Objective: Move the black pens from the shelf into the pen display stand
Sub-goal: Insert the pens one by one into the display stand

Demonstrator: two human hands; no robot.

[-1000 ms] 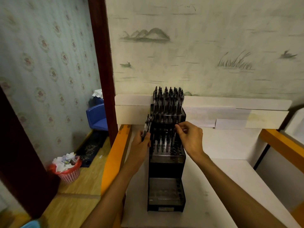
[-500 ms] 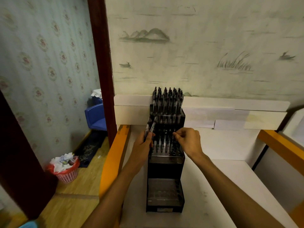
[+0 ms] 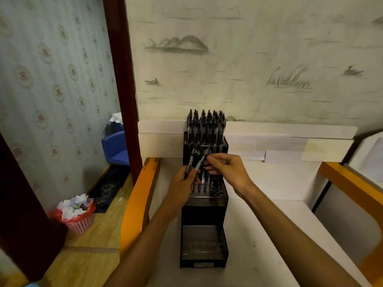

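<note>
The pen display stand (image 3: 204, 206) stands in the middle of the white surface (image 3: 269, 235), with its back near the wall. Its top tier is packed with black pens (image 3: 206, 125), so there is little room there. The middle tier has pens on the left, and open holes (image 3: 216, 188) on the right. The bottom tier (image 3: 202, 243) is open from above. Both hands, left hand (image 3: 182, 186) and right hand (image 3: 227, 168), crowd the space over the middle tier. The orange rail (image 3: 138, 201) borders the left side; bare surface lies to the right.
</note>
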